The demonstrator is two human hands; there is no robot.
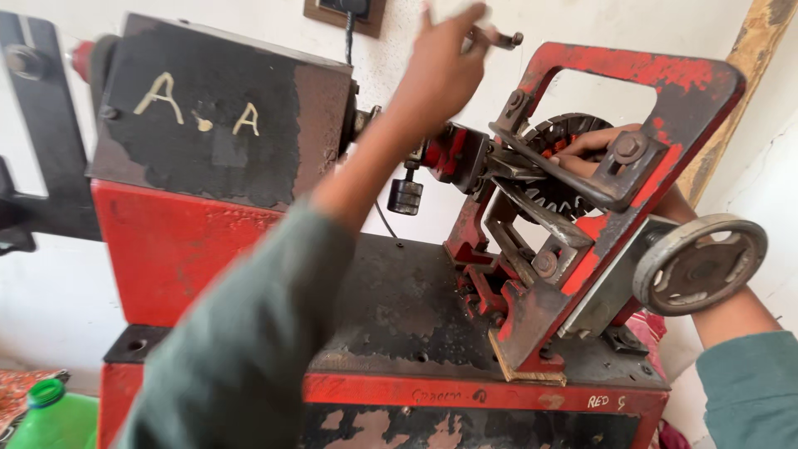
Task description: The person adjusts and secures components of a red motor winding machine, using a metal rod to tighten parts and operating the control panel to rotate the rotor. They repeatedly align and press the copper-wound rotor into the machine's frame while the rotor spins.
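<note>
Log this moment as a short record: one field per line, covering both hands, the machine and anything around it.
Setting: red and black machine against a white wall
Left hand: raised, gripping a small lever at the top, blurred
Right hand: reaches from behind the red frame, fingers on the toothed disc
Handwheel: grey, on the frame's right side, untouched
Knob: black, hangs beneath the spindle
Bottle: green, lower left corner

Soft, even daylight on the white wall (50, 291), no hard shadows or glare; the raised left hand (445, 62) and its grey-green sleeve (241, 349) are motion-blurred, the red machine (191, 241) sharp
</note>
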